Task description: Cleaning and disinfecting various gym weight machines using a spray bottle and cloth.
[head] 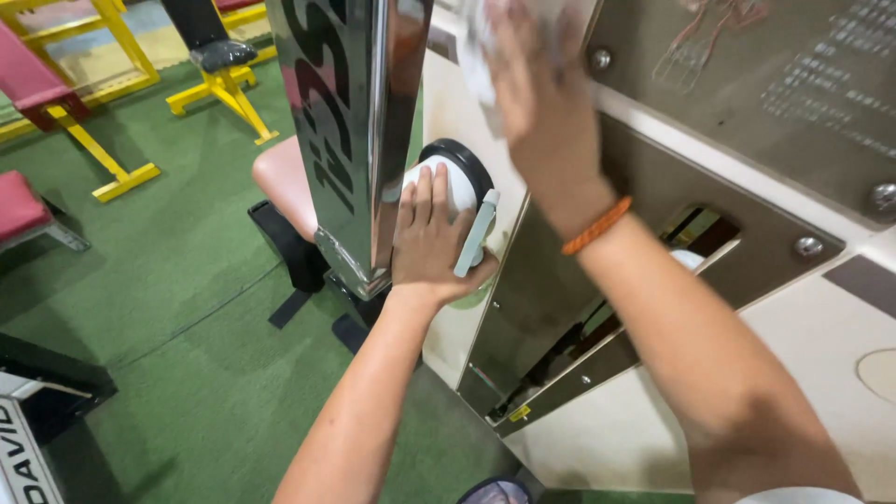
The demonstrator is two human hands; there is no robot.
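**Two hands on a cream gym machine, one with a cloth, one with a spray bottle**

The left hand [431,241] is wrapped around one white plastic spray bottle [459,201] with a pale grey-green trigger, fingers curled over its rounded body and thumb below, holding it against the side of the machine. The right hand [546,98], blurred, lies flat and nearly fully open, its palm pressing one white cleaning cloth [478,51] onto the cream-painted metal machine housing [653,420]. One braided orange wristband [597,226] circles the right wrist.

Just left of the bottle stands one polished chrome upright column [350,140] bearing large dark lettering. Behind the bottle sits one round black knob [469,161]. To the right, smoked transparent cover panels [747,103] are fixed to the housing by four visible round metal bolts.

Beyond the column is one pink padded seat [285,182] on a black base. Farther off, on the green turf floor [177,308], are yellow steel frames [103,103], at least two, and two red padded benches [23,70] at the left edge.
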